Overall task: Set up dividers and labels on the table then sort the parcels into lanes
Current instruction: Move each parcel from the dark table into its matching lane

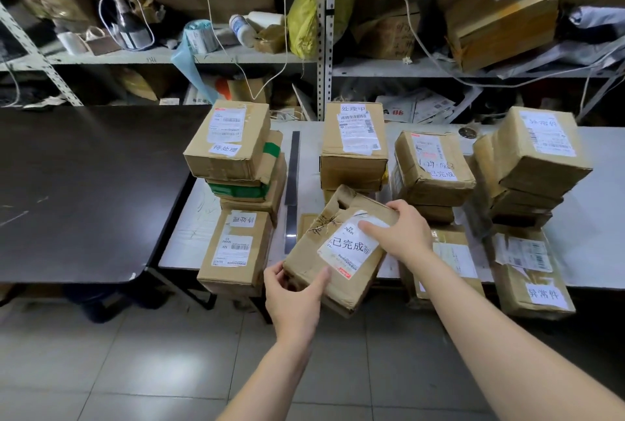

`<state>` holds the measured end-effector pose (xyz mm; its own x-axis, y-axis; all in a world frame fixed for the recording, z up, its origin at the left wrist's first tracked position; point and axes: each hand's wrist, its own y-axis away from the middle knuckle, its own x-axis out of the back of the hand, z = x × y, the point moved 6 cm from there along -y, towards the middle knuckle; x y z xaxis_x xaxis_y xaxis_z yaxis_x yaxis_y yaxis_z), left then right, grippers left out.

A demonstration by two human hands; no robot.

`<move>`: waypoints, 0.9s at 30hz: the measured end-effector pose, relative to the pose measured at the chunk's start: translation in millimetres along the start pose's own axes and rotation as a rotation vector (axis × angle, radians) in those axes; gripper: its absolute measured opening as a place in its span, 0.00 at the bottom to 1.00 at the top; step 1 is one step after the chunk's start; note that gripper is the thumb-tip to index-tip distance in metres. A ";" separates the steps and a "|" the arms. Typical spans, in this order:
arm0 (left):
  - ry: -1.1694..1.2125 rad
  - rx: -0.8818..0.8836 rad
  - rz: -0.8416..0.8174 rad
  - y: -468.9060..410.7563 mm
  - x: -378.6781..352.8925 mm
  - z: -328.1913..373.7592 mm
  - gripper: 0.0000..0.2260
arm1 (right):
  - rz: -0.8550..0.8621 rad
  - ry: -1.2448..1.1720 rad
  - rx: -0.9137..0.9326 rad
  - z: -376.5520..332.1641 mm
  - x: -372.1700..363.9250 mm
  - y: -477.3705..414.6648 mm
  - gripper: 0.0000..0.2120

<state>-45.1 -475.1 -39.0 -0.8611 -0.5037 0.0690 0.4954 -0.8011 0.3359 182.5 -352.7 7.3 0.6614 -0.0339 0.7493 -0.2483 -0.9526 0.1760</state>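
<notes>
Cardboard boxes already sit in rows on the white table (595,251), so most of the sorting looks done. Both hands hold one parcel (338,248) at about 6 o'clock, near the front edge. Left hand (294,299) grips its near corner and right hand (402,234) presses on top. A dark divider strip (293,183) lies at 12 o'clock from it. This parcel is not yet in a lane.

Dim, soft overhead glare, bowed wide-angle edges.
</notes>
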 end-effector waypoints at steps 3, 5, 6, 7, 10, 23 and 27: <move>-0.046 -0.069 -0.030 6.0 -3.1 9.0 0.29 | 0.006 0.009 -0.008 6.8 1.5 5.6 0.37; -0.088 -0.109 -0.071 9.8 -8.7 17.3 0.36 | 0.016 0.002 -0.040 13.6 4.2 10.1 0.37; -0.110 -0.109 -0.087 9.1 -10.6 20.5 0.38 | 0.025 0.005 -0.056 16.9 5.9 12.9 0.37; -0.137 -0.099 -0.104 6.5 -12.4 23.7 0.40 | 0.034 0.014 -0.073 20.3 8.0 16.1 0.37; -0.230 -0.077 -0.158 -9.4 -17.8 35.9 0.45 | 0.074 0.043 -0.136 30.5 16.7 24.7 0.34; -0.414 -0.122 -0.438 -86.9 -62.4 78.2 0.43 | 0.154 0.111 -0.226 29.5 13.1 34.3 0.35; -0.421 -0.173 -0.420 -86.8 -55.2 76.2 0.42 | 0.169 0.107 -0.198 28.9 11.7 35.8 0.37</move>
<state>-49.2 -353.1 -0.4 -0.9402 0.0087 0.3404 0.0851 -0.9620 0.2596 201.8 -395.9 3.9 0.5224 -0.1454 0.8402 -0.4891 -0.8582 0.1556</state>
